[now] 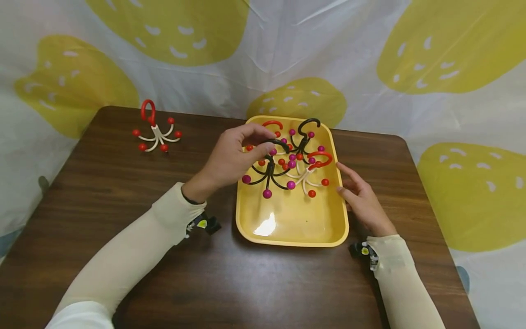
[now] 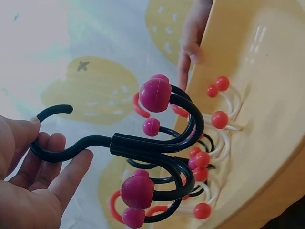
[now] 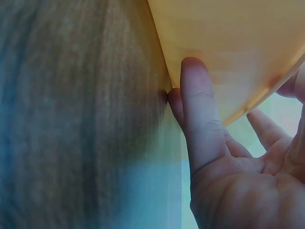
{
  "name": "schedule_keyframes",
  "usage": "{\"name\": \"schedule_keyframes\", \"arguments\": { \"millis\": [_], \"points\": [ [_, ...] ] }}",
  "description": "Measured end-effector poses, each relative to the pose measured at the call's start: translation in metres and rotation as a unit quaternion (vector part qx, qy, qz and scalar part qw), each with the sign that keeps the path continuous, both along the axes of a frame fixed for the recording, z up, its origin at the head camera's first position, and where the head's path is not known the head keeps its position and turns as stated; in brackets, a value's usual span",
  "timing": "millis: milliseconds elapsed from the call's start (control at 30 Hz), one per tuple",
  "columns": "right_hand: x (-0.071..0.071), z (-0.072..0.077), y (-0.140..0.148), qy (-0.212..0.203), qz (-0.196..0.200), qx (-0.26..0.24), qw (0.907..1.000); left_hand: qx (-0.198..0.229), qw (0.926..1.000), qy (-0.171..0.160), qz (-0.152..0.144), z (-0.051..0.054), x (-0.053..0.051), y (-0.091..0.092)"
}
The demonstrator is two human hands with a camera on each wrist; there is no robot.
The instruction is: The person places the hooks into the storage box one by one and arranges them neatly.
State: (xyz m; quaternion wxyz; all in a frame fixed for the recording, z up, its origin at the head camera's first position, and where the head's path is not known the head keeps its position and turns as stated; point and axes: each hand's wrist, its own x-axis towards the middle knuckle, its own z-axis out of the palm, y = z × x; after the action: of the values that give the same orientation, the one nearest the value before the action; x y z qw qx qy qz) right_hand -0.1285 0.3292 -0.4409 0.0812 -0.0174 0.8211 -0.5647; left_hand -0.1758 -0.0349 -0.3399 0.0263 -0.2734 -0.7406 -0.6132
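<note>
My left hand (image 1: pixel 236 155) pinches the hook of a black rotating hook hanger (image 2: pixel 152 145) with magenta ball tips. Its curved arms spread over the yellow tray (image 1: pixel 291 240); in the left wrist view they hang above the tray floor. On the tray's right side, my right hand (image 1: pixel 363 201) rests with fairly straight fingers against the outer wall and rim, as the right wrist view also shows. Inside the tray are a second black hanger (image 1: pixel 303 142) and a white hanger (image 1: pixel 306 176) with red hook and tips. Another red hook (image 1: pixel 272 123) is partly hidden behind my left hand.
Apart from the tray, a white hanger (image 1: pixel 156 132) with a red hook and red tips stands on the dark wooden table (image 1: pixel 123 183) at the back left. A white curtain (image 1: pixel 320 45) with yellow shapes hangs behind the table and along its sides.
</note>
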Motion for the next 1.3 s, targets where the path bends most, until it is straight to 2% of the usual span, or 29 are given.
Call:
{"name": "schedule_keyframes", "arguments": {
  "millis": [133,400,600,933,1300],
  "points": [
    [0.0,-0.001,0.0,0.0,-0.001,0.001,1.0,-0.004,0.9999,-0.011,-0.004,-0.007,-0.004,0.005],
    [0.0,0.0,0.0,-0.004,-0.002,0.002,1.0,-0.018,0.9994,-0.027,0.012,-0.02,-0.01,0.007],
    [0.0,0.001,0.0,-0.005,-0.002,-0.001,1.0,-0.012,0.9989,-0.044,0.009,-0.032,-0.015,0.008],
    [0.0,0.0,0.0,-0.009,-0.004,-0.004,0.9999,-0.017,0.9982,-0.057,0.011,-0.045,-0.017,0.01],
    [0.001,0.0,0.0,-0.008,-0.003,0.002,1.0,-0.022,0.9973,-0.07,0.009,-0.054,-0.016,0.011]
  ]
}}
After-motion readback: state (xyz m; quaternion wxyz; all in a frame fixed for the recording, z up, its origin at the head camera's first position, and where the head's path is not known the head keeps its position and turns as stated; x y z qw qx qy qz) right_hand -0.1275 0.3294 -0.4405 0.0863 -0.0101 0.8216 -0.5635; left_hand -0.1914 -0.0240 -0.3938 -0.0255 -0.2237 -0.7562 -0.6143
